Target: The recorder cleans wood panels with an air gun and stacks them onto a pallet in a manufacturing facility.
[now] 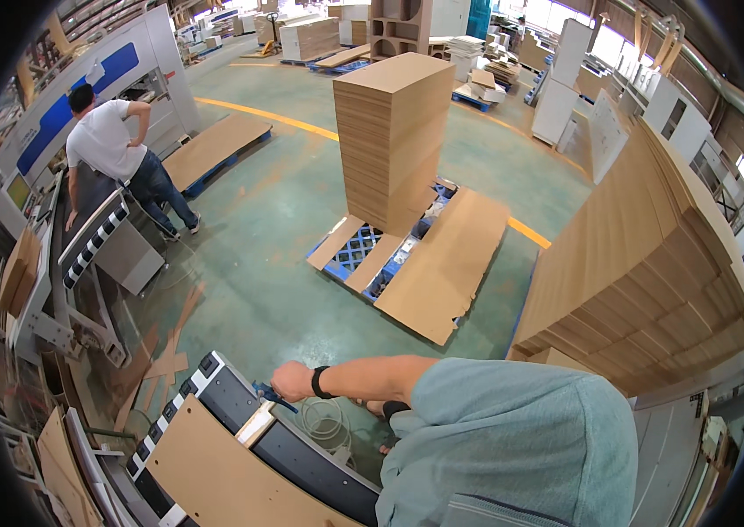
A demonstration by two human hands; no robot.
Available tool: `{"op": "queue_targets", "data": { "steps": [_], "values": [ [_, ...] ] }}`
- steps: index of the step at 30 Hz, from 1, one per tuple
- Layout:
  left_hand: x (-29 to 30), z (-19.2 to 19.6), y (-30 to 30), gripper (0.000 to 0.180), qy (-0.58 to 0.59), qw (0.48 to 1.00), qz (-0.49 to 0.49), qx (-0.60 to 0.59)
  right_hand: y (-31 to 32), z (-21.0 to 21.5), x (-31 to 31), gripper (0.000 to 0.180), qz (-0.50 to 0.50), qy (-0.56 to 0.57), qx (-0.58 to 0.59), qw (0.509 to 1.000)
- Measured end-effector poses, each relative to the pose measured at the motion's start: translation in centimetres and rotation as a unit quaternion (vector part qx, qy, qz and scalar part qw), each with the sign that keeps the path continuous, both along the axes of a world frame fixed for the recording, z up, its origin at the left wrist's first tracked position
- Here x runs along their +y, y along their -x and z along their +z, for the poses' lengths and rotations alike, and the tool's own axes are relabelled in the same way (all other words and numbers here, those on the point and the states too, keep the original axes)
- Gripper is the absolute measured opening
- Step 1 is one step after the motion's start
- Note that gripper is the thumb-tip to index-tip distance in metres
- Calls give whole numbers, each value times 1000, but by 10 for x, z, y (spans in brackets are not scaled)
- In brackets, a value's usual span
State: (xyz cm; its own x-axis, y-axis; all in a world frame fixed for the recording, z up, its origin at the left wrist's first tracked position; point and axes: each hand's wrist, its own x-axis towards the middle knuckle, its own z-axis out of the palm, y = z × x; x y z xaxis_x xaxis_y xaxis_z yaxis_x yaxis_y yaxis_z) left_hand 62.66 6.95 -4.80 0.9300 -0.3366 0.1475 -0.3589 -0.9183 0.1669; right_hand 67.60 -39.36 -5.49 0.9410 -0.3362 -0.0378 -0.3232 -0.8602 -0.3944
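Observation:
My right hand point(291, 381), with a black band at its wrist, is closed around a blue air gun point(272, 397). The gun points down over the edge of a dark machine bed point(230, 392). A pale coiled hose point(326, 425) hangs below the hand. On the bed lies a brown board point(222, 465) with several small holes, just nearer to me than the hand. A light wooden block point(255, 425) sits beside it. My left hand is not in view; under my right forearm, bits of skin and something black are mostly hidden.
A tall stack of brown boards point(398, 132) stands on a blue pallet point(356, 249). Another big stack point(644, 272) rises at the right. Wood strips point(175, 338) litter the floor at left. A person in a white shirt point(108, 140) leans on a machine farther back.

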Motion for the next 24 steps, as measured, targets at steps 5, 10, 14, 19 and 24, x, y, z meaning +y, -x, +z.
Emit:
{"op": "queue_targets", "data": {
  "steps": [5, 10, 14, 19, 24],
  "values": [
    [-33, -2, 9, 109, -95, 991, 93, 16, 6, -9, -8, 11, -1, 9, -7, 1000],
    [-6, -56, -69, 111, 35, 912, -116, -391, 0, -5, 1, 13, -6, -8, -12, 1000],
    [-8, -64, -81, 111, 70, 853, -175, -486, 2, -10, -2, 12, -9, 0, 1, 1000],
    [-6, -68, -83, 111, 104, 762, -239, -593, 2, -10, -2, 12, -13, -12, 2, 1000],
    [-9, -66, -83, 111, 123, 702, -281, -643, 2, -9, -4, 12, -13, -9, 3, 1000]
  ]
}}
